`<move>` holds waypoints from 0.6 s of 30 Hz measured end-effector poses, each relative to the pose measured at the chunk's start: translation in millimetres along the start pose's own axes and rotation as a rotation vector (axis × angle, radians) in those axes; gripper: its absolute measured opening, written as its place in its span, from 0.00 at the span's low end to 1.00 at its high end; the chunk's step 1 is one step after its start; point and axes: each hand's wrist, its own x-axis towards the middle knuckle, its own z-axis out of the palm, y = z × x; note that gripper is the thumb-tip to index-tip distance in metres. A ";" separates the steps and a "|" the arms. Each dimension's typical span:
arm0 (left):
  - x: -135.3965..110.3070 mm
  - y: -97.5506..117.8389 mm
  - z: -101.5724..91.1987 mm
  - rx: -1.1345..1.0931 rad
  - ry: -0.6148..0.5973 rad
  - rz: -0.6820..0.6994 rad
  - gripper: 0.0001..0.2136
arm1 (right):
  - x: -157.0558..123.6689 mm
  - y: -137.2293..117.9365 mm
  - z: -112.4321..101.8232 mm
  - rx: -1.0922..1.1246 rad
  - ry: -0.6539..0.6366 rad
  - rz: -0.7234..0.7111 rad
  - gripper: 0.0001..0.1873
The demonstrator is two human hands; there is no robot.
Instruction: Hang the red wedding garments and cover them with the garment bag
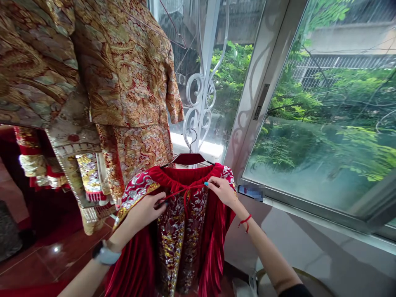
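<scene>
A red pleated skirt [139, 255] with gold and silver embroidery hangs in front of me from a dark red hanger [190, 158]. Its gathered waist carries a thin red drawstring [195, 187], crossed or looped at the middle, with an end dangling down the front. My left hand [152, 207] pinches one side of the drawstring, over the embroidered left part. On the other side, my right hand [222, 189] grips the cord between thumb and finger, drawing it out sideways. The string looks taut between both hands.
Gold brocade garments [123, 70] hang close on the left, with beaded, fringed pieces below. A white scrolled metal stand [201, 99] rises behind the hanger. A phone [251, 192] lies on the sill of the window [309, 165] at right. Reddish tiles [62, 255] cover the floor.
</scene>
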 end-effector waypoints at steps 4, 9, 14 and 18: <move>-2.5 -3.8 -10.2 0.357 0.101 0.015 0.03 | -8.1 -11.7 4.0 -0.413 0.087 -0.206 0.10; -1.8 1.5 -3.3 -0.153 -0.088 -0.124 0.09 | -12.1 -10.9 23.5 -0.162 0.213 0.041 0.25; -5.5 -0.9 -8.1 0.047 -0.005 -0.107 0.12 | -1.5 8.3 16.5 0.405 0.101 0.307 0.19; -10.4 -17.7 -4.6 0.195 0.195 -0.055 0.12 | -14.0 12.2 15.1 0.426 0.121 0.258 0.15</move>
